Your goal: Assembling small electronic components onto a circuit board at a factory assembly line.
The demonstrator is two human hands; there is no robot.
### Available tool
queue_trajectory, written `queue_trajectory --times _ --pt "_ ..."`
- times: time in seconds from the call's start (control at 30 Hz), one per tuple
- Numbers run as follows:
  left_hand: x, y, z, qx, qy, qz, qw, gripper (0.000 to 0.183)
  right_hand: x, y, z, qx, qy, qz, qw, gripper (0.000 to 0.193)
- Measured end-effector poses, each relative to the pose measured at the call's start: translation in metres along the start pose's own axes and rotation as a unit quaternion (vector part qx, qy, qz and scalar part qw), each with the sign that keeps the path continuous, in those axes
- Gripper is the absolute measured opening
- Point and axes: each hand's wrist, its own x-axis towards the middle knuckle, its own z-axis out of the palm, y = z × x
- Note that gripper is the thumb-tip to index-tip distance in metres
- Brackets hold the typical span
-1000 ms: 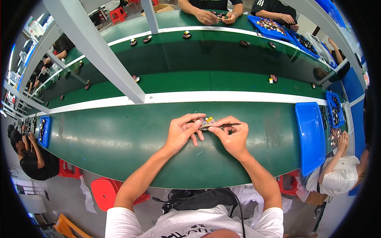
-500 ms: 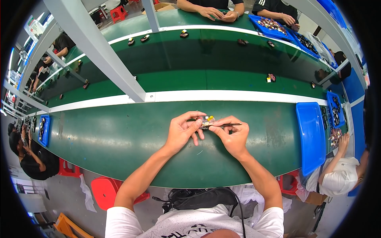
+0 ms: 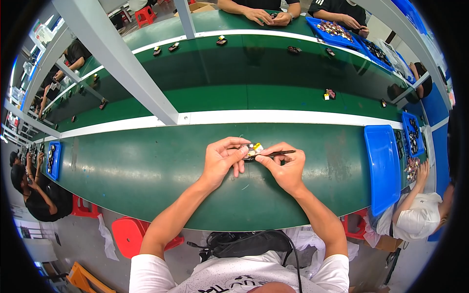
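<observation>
Above the green worktop (image 3: pixel 161 166), my left hand (image 3: pixel 221 158) pinches a small electronic assembly (image 3: pixel 252 150) with a dark casing, a yellow patch and some pale parts. My right hand (image 3: pixel 284 166) is closed on a thin dark stick-like tool (image 3: pixel 283 153), whose back end sticks out to the right. The tool's tip meets the near right side of the assembly; its exact contact is too small to tell. Fingers hide part of the casing.
A blue tray (image 3: pixel 383 171) lies at the right, with another blue tray of black parts (image 3: pixel 413 134) beyond it. Across a white rail (image 3: pixel 273 117), a green conveyor belt (image 3: pixel 215 97) carries several similar assemblies. A grey post (image 3: pixel 117 58) slants across the left. Co-workers sit around.
The assemblies on the belt have slid slightly left. My hands have shifted a little left, and the assembly between them has turned slightly.
</observation>
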Motion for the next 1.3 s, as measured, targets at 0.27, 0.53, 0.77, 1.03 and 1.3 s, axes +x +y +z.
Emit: queue_trajectory --times 0.27,0.53,0.77,1.03,1.3 --pt "0.0022 0.0005 -0.0041 0.015 -0.007 -0.012 1.000 0.024 0.0011 -0.0027 0.0023 0.012 -0.005 0.013 1.000 0.011" --pt "0.0022 0.0016 -0.0042 0.039 0.004 -0.003 0.999 0.025 0.0044 -0.0023 -0.0024 -0.016 0.007 -0.047 0.999 0.012" --pt "0.0020 -0.0003 -0.0060 0.035 -0.003 0.002 0.999 0.025 0.0028 -0.0089 0.0003 -0.090 -0.038 -0.129 0.987 0.013" --pt "0.0011 -0.0008 -0.0029 0.054 -0.006 -0.001 0.999 0.025 0.0017 -0.0089 0.0004 -0.100 -0.034 -0.133 0.985 0.013" --pt "0.0004 0.0027 0.0005 0.085 -0.016 -0.004 0.996 0.026 0.0031 -0.0090 0.0004 -0.110 -0.042 -0.167 0.979 0.014"
